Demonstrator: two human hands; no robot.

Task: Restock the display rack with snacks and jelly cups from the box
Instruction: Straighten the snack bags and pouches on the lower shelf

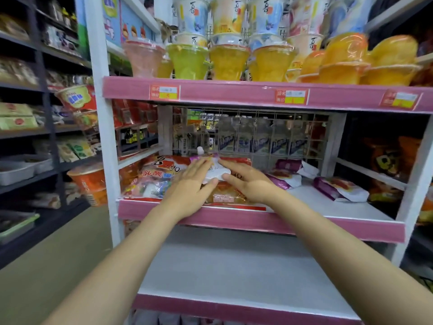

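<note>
1. display rack (103, 141): white uprights with pink-faced shelves; 3 shelf levels are visible.
2. left hand (189, 184): reaches onto the middle shelf (257, 220); fingers straight and lightly spread, lying flat on the left side of a white and purple snack pouch (214, 171), thumb under its near edge.
3. right hand (250, 184): mirrors the left; fingers extended, index finger along the pouch's right side, thumb tip touching its near edge. the pouch sits between the 2 hands, pressed rather than gripped.
4. the pouch rests on top of flat snack bags (152, 177) with red and orange print, stacked at the left and centre of the middle shelf.
5. further purple and white pouches (339, 187) lie scattered on the right half of the same shelf, well apart from the hands.
6. top shelf (234, 92): rows of jelly cups (228, 62) in pink, green, yellow and orange, with taller printed cups (227, 14) stacked above; 3 red and yellow price tags (291, 96) on the pink edge.
7. wire grid (257, 134) behind the middle shelf, bottles (262, 141) seen through it.
8. lower shelf (234, 273): bare grey surface beneath the forearms.
9. the supply box is outside the view.
10. dark store shelving (35, 137) with packaged goods stands to the left.
</note>
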